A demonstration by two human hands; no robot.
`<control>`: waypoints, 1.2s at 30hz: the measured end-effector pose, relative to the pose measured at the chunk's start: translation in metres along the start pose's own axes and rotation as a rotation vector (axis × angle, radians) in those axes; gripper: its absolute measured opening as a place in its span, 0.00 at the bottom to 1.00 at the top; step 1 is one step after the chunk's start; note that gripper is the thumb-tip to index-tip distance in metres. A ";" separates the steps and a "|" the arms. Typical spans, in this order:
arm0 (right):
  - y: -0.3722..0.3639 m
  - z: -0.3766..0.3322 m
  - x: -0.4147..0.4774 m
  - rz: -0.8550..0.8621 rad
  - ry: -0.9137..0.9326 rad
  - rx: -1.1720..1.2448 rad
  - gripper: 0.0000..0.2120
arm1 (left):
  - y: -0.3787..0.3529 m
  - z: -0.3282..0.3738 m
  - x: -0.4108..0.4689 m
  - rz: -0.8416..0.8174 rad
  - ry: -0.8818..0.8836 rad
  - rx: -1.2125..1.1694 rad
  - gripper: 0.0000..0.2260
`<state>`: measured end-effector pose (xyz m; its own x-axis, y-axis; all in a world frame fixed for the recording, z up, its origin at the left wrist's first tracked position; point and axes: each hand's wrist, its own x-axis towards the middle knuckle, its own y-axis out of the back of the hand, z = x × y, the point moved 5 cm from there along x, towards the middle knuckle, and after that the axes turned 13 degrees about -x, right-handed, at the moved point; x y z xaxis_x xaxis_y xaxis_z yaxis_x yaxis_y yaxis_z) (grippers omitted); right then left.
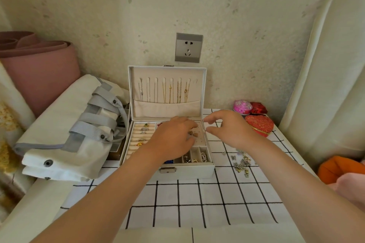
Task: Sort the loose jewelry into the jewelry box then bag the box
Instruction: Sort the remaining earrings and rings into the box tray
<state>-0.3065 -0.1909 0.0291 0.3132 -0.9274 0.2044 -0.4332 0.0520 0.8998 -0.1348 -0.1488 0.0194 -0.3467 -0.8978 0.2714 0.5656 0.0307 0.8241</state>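
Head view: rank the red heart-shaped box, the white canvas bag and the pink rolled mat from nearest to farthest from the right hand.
1. The red heart-shaped box, just right of the right hand, on the checked cloth.
2. The white canvas bag, left of the open white jewelry box.
3. The pink rolled mat, far left, behind the bag.

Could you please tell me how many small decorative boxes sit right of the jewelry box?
3: a pink round box by the wall, a dark red box just right of it, and a red heart-shaped box in front of both. The right hand may hide others.
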 end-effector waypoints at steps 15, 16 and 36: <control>0.017 0.085 -0.080 -0.335 -0.057 -0.146 0.08 | -0.066 0.091 0.012 -0.193 -0.099 0.005 0.09; 0.015 0.087 -0.082 -0.349 -0.051 -0.151 0.08 | -0.074 0.096 0.013 -0.229 -0.097 0.033 0.09; 0.008 0.089 -0.089 -0.421 -0.042 -0.231 0.07 | -0.100 0.097 0.026 -0.226 -0.021 0.117 0.06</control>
<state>-0.4130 -0.1405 -0.0158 0.3845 -0.8996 -0.2072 -0.0759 -0.2545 0.9641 -0.2732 -0.1321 -0.0079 -0.4706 -0.8784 0.0834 0.3818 -0.1175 0.9167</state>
